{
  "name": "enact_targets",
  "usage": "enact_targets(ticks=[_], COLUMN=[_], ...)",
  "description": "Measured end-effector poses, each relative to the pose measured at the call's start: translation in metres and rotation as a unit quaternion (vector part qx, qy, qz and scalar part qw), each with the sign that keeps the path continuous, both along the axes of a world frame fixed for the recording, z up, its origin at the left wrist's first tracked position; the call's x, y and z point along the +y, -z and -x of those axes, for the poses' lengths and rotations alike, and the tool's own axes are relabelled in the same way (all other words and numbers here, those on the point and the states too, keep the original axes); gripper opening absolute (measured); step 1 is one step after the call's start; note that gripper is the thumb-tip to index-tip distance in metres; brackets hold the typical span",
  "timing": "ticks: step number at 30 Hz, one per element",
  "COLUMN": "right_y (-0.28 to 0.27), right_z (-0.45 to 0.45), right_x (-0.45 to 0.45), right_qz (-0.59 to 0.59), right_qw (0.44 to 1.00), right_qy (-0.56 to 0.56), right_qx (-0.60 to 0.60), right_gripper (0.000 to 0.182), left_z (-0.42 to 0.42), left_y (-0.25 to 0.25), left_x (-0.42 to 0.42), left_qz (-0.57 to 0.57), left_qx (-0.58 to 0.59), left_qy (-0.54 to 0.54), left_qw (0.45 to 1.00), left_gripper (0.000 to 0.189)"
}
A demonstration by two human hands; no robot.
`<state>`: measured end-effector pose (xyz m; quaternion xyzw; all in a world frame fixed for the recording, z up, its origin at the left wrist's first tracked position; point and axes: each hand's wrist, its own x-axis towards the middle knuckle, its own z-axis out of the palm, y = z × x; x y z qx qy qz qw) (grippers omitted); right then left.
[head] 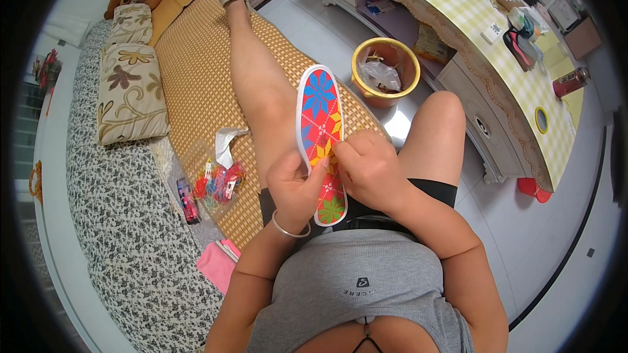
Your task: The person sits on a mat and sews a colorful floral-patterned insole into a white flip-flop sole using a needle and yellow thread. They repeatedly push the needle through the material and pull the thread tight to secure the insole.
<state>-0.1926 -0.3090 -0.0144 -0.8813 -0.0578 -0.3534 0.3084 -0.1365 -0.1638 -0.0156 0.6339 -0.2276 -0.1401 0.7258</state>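
An embroidered shoe insole (320,103) with a white edge and red ground, patterned in blue, yellow and green, lies lengthwise over my lap. My left hand (296,186) grips its left edge, with the thumb on the patterned face. On the right edge, near the middle, is my right hand (367,165), its fingers curled closed at the yellow motif; whether a needle or thread is between them cannot be seen. To the left, on the woven mat, a clear bag holds bundles of coloured thread (219,182). A white tissue (226,147) lies just above the bag.
The woven mat (196,54) covers the seat beneath my outstretched leg. Patterned cushions (131,93), a pink cloth (216,264) and a small dark package (187,201) are at left. A gold-rimmed waste bin (385,93) stands on the floor, beside a cabinet with a checked tablecloth (471,19).
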Motion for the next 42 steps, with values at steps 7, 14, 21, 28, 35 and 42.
enact_targets(ticks=[7,14,21,28,35,42], right_y=[-0.014,-0.009,0.002,0.000,0.021,0.095], right_z=[0.006,0.005,0.009,0.007,-0.007,0.147], right_x=[-0.003,-0.004,-0.015,-0.009,-0.059,-0.270], right_qz=[-0.053,-0.084,-0.646,-0.789,-0.892,-0.818], right_qw=[0.998,0.996,0.694,0.524,0.416,0.537], right_qy=[0.032,0.016,-0.150,-0.211,-0.166,0.018], right_qx=[-0.014,-0.026,0.280,0.242,0.065,-0.205], right_gripper=[0.013,0.012,0.009,0.012,0.014,0.019], left_z=[-0.005,-0.002,-0.016,-0.014,-0.022,-0.124], left_y=[-0.002,0.004,0.000,0.002,0.015,-0.009], left_x=[0.002,0.001,0.007,0.009,0.023,0.136], left_qz=[0.006,0.025,0.089,0.054,0.109,0.378], left_qx=[0.000,-0.001,0.104,0.014,0.079,0.208], left_qy=[-0.039,-0.016,0.105,0.147,0.073,-0.062], left_qw=[0.999,1.000,0.985,0.988,0.988,0.900], left_gripper=[0.017,0.019,0.026,0.030,0.037,0.008])
